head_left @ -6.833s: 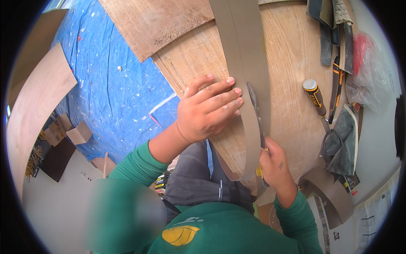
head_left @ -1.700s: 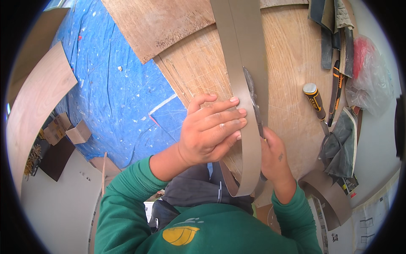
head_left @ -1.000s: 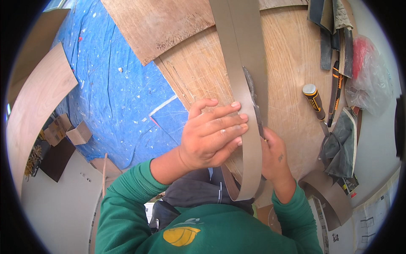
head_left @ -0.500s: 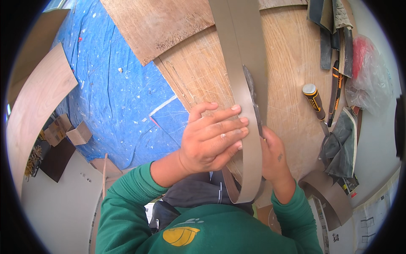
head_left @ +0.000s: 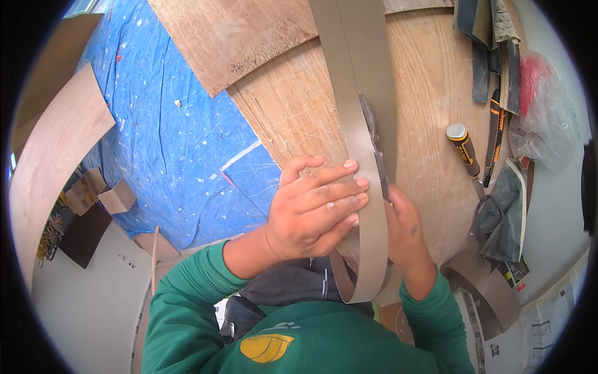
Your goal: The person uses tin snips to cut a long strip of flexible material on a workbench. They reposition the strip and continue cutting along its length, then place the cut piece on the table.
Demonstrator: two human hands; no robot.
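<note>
A long grey-brown flexible strip runs from the far edge toward me and curls into a loop near my body. My left hand lies against its left face, fingers stretched out and fingertips touching it. On the other side, my right hand is partly hidden behind the strip, with its thumb side showing. A dark grey metal tool extends forward from the right hand along the strip. Its handle and the fingers around it are mostly hidden, so its exact kind is unclear. A thin line runs lengthwise along the strip beyond the tool's tip.
Under the strip is a wooden board, with a rougher plywood sheet at its far left. On the right lie a scraper with a yellow-black handle, an orange-black cutter and a plastic bag. Blue sheeting covers the left floor.
Both hands and the near part of the strip have shifted very slightly to the right and toward me. My hold looks the same.
</note>
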